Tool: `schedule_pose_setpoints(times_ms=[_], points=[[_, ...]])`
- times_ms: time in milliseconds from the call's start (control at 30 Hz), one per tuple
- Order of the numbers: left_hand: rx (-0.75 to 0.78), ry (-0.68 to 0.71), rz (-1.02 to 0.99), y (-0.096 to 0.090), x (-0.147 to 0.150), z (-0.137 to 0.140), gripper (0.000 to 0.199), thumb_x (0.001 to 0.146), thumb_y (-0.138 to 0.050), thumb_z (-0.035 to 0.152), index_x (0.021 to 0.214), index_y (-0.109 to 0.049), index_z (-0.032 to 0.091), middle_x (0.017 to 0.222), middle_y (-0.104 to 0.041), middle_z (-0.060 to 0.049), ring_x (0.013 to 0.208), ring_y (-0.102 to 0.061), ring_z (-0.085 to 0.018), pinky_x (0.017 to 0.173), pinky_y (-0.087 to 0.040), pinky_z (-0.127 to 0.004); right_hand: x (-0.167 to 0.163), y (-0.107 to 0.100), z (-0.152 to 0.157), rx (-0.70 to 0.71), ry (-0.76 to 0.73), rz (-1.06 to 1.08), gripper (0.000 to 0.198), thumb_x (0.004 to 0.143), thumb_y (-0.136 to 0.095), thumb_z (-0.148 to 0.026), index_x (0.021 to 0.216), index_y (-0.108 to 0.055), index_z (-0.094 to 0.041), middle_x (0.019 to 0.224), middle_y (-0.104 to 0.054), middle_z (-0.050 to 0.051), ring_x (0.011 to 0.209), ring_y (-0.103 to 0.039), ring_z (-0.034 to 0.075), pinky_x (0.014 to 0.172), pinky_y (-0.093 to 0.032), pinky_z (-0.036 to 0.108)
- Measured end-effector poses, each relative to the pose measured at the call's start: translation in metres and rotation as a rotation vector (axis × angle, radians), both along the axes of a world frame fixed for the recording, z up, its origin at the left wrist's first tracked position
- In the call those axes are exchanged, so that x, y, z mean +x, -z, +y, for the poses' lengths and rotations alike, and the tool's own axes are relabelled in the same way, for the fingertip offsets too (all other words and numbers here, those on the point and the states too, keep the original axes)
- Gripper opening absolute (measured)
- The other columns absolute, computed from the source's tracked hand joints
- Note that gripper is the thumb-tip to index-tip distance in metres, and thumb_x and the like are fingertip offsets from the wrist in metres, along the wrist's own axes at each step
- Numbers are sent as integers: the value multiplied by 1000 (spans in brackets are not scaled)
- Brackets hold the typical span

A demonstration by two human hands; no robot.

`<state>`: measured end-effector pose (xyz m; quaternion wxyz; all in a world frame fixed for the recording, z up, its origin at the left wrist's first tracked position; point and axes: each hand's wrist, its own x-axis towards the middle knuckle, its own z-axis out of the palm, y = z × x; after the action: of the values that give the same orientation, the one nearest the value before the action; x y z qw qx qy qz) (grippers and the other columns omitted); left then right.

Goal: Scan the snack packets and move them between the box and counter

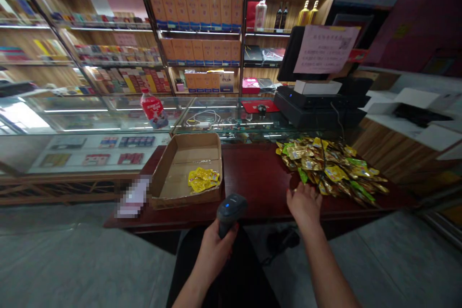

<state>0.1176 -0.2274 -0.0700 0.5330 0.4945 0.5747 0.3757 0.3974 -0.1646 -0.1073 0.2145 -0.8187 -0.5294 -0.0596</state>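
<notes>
A dark handheld barcode scanner [233, 207] with a small blue light is gripped by its handle in my left hand [216, 245], just in front of the table edge. My right hand [305, 202] reaches over the dark red table [252, 168], fingers apart, at the near left side of a pile of small gold, yellow and green snack packets [306, 156]. Its fingertips are beside the pile; whether they touch a packet I cannot make out. Left of centre, a shallow cardboard box [180, 161] holds a few yellow packets [202, 179].
Behind the table runs a glass display counter [212, 106] with a red-labelled bottle [153, 108], a white cable [204, 119] and a mouse [262, 109] on it. A cash register screen [292, 53] stands at the right. A blurred-out item [133, 197] lies at the table's left end.
</notes>
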Motion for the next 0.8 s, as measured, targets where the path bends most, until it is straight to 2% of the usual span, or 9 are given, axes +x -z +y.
schedule_pose_setpoints(times_ms=[67,167,300,367,433,500,567,667,800], points=[[8,12,-7,-3,5,1,33,78,-67,49,80,-57,17,52,-49,5,41,-46,-10,37,-37,-20,-5,14,-8,-4,-4,-30,58,90,-44,-28,134,-54,8,137,-52,40,132,-46,52,106,-25,73],[18,20,-9,-5,10,0,30,80,-65,46,84,-58,17,52,-48,6,42,-46,-10,39,-37,-20,-38,27,-4,-19,-132,-47,53,89,-46,-24,135,-58,-1,142,-54,31,134,-48,43,108,-36,58],[5,28,9,-3,8,-3,26,82,-63,42,86,-58,16,53,-47,6,42,-45,-10,40,-36,-19,-68,27,6,-55,-346,-18,54,86,-44,-10,138,-60,-13,143,-59,18,132,-53,32,105,-43,43],[-13,21,15,-2,3,-5,26,82,-63,42,85,-57,17,53,-47,6,42,-45,-10,39,-36,-19,-64,21,12,-75,-403,10,59,84,-41,-5,139,-60,-18,144,-58,17,129,-55,33,103,-43,46],[-24,-2,12,-1,-2,-7,28,81,-64,43,84,-57,17,54,-47,6,42,-46,-10,39,-36,-19,-53,16,20,-90,-454,36,63,80,-44,-3,138,-60,-22,150,-53,14,135,-48,34,107,-38,52],[-27,-28,3,-1,-6,-7,31,80,-66,46,84,-57,17,55,-49,5,43,-47,-10,39,-37,-20,-42,14,29,-104,-503,65,65,77,-50,-6,139,-59,-26,155,-47,10,144,-37,35,113,-28,57],[-26,-41,-7,-1,-7,-7,33,80,-66,48,84,-57,17,55,-49,5,42,-48,-11,38,-38,-20,-36,15,38,-113,-518,105,60,80,-54,-15,139,-59,-24,152,-50,12,145,-36,35,115,-22,61],[-31,-46,-16,-2,-5,-6,34,78,-68,49,82,-57,17,53,-49,5,42,-48,-11,38,-37,-19,-36,22,46,-89,-497,173,49,85,-56,-26,132,-62,-17,139,-61,19,134,-49,36,110,-30,59],[-45,-41,-27,1,-1,-6,29,79,-69,43,84,-58,16,52,-47,7,41,-45,-9,37,-34,-18,-44,31,43,41,-486,287,44,82,-62,-31,125,-61,-18,121,-67,14,118,-59,30,103,-43,44]])
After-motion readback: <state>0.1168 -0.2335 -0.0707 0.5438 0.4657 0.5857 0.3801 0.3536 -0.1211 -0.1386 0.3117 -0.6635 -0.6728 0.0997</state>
